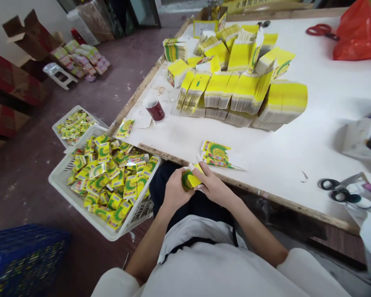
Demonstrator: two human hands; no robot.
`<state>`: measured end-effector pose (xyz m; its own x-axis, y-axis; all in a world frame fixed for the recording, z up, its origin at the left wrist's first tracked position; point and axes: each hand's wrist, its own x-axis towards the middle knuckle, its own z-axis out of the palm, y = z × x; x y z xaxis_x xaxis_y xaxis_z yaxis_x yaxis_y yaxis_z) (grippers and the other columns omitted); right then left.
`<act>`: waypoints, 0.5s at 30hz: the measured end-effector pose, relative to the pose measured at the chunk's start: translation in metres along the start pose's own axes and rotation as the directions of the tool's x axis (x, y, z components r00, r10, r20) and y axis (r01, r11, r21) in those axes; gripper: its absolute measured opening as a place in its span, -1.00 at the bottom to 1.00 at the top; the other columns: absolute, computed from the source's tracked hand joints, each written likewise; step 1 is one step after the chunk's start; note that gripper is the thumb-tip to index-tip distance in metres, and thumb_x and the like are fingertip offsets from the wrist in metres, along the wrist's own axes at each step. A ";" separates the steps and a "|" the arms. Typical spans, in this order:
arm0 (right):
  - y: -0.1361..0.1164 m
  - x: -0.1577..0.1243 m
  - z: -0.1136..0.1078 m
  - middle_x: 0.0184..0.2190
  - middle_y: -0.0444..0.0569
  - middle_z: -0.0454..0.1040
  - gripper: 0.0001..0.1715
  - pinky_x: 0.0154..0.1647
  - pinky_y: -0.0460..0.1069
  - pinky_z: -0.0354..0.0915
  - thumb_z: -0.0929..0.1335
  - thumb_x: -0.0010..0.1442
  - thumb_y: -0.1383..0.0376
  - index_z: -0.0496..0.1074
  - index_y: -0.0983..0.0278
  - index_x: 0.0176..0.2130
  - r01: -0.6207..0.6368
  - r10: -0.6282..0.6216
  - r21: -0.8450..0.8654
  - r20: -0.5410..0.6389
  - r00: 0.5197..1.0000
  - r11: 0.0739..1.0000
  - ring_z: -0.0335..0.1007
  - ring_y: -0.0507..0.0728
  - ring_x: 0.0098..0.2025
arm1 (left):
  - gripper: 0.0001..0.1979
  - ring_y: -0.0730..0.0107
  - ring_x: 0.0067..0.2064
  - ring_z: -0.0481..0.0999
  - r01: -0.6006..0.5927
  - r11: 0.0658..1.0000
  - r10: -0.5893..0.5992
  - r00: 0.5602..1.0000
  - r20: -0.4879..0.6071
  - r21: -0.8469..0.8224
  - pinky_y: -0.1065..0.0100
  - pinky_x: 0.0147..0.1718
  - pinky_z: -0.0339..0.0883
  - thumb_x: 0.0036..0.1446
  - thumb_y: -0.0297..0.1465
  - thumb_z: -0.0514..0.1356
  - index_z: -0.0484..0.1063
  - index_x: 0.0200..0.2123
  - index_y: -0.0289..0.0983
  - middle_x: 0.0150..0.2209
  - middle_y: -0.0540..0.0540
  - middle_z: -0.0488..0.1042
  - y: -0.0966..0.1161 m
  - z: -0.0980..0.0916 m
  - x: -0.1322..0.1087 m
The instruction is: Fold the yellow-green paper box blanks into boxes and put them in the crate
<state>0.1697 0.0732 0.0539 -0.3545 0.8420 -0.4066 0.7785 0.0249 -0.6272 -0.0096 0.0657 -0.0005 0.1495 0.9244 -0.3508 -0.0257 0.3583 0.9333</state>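
Just off the table's front edge, my left hand [177, 187] and my right hand [212, 183] both grip one small yellow-and-green carton [188, 180]. White flaps stick out at its upper side. The fingers of both hands are wrapped round it and cover much of its surface. Beyond my hands, a few flat yellow-and-green cartons [217, 153] lie fanned on the table. To my left, a white plastic basket [111, 236] is heaped with small folded cartons [103, 181] of the same colours.
Rows of stacked yellow carton blanks [222, 88] stand on the white table [324, 136]. A dark red mug [155, 110] is near the left edge. Scissors [338, 190] lie at the right. A second basket [68, 114] and a blue crate [27, 255] stand on the floor.
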 end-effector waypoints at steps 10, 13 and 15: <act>-0.003 0.008 -0.031 0.15 0.22 0.34 -0.61 0.26 0.28 0.26 0.28 0.28 0.38 0.31 0.25 0.11 0.034 -0.037 0.039 0.073 0.997 0.999 0.21 0.29 0.31 | -0.42 0.05 -0.06 0.57 0.028 0.997 -0.025 0.999 0.046 -0.074 0.16 0.09 0.37 -0.32 -0.44 0.54 0.58 -0.10 -0.22 -0.15 -0.17 0.61 0.021 -0.006 0.016; -0.004 0.008 -0.013 0.21 0.32 0.23 -0.35 0.24 0.29 0.28 0.31 0.27 0.29 0.04 0.30 0.27 0.015 -0.009 0.075 -0.087 0.996 0.997 0.24 0.32 0.28 | -0.40 0.06 -0.02 0.55 0.023 0.996 -0.025 1.000 -0.017 -0.091 0.13 0.10 0.37 -0.30 -0.39 0.54 0.55 -0.08 -0.24 -0.10 -0.19 0.59 0.015 0.003 0.012; 0.001 0.009 -0.009 0.17 0.29 0.26 -0.30 0.15 0.24 0.35 0.36 0.25 0.22 0.05 0.30 0.26 0.005 0.010 0.093 -0.150 0.989 0.996 0.37 0.30 0.13 | -0.36 0.15 -0.08 0.57 0.017 0.984 -0.035 0.994 -0.103 -0.178 0.20 -0.01 0.44 -0.23 -0.32 0.53 0.48 -0.01 -0.22 -0.08 -0.16 0.57 0.005 0.003 0.009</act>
<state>0.1714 0.0860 0.0557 -0.2651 0.9137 -0.3080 0.7251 -0.0216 -0.6883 -0.0054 0.0757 0.0016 0.0482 0.9197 -0.3897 -0.1987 0.3912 0.8986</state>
